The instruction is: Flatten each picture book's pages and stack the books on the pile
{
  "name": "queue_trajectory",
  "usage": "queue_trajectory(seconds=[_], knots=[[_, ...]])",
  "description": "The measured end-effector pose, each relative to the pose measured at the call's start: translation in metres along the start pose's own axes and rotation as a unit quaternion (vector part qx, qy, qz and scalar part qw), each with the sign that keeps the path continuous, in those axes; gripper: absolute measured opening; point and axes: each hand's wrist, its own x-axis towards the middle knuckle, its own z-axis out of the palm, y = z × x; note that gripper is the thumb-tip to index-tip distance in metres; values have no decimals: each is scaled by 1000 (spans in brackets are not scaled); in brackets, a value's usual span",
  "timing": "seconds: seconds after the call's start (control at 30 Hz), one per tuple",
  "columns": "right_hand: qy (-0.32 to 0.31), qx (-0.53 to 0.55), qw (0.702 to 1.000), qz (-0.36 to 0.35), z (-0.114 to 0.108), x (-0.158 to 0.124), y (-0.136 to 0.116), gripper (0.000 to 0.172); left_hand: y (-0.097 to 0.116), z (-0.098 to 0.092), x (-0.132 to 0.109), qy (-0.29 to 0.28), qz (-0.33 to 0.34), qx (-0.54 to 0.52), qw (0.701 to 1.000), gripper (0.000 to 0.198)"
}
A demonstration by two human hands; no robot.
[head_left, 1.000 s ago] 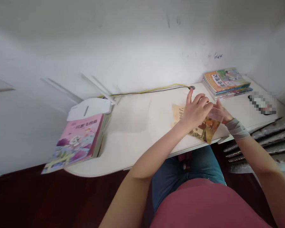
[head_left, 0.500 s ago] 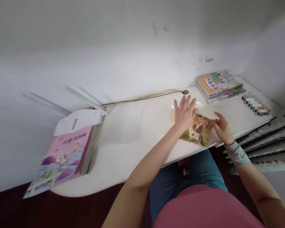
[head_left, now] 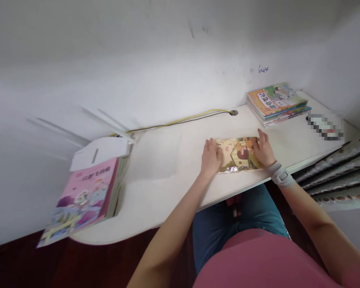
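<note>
A thin picture book [head_left: 238,155] with a glossy cover lies on the white desk near its front edge; the cover shows a pale house and orange figures. Its left side is held by my left hand [head_left: 211,158], thumb over the cover and fingers together at the edge. At the opposite side, my right hand [head_left: 263,150] grips the right edge, with the thumb side on the cover. My fingers hide both ends of the book. A grey band [head_left: 282,175] is wrapped round my right wrist.
A stack of books [head_left: 277,102] stands at the back right, beside a pixelated object [head_left: 325,126]. Another stack with a pink cover [head_left: 87,192] overhangs the left end of the desk [head_left: 156,200]. Yellow and black cables [head_left: 183,120] run along the wall. A patterned curtain [head_left: 345,176] hangs at right.
My left hand has moved from lying spread on the book to its left edge. The book has turned nearly parallel to the desk's front edge, and my right hand has shifted left and up.
</note>
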Motion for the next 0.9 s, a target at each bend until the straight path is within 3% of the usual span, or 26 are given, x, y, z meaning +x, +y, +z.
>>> queue_trajectory(seconds=[0.1,0.2,0.37,0.47,0.53,0.63,0.8,0.9], knots=[[-59,6,998,-31,14,26,-3,64,2,-12,-16,-15,-38,81,996,64],[-120,-49,990,-54,16,39,-9,63,7,-17,-28,-65,-39,156,985,62],[-81,-129,979,-133,-1,22,-21,57,15,-14,-31,-69,3,204,977,69],[-148,-145,962,-178,-2,6,-21,63,16,-12,-28,-102,14,202,974,71],[-210,-166,949,-165,-2,2,-13,65,11,-13,-27,-138,14,195,971,73],[-231,-211,942,-123,-9,10,1,63,-5,-23,-24,-151,-19,188,970,76],[-202,-229,952,-8,-15,46,2,47,-30,-44,-2,-53,-124,173,976,56],[-214,-168,961,46,-2,67,-6,43,-35,-47,17,-49,-180,106,977,42]])
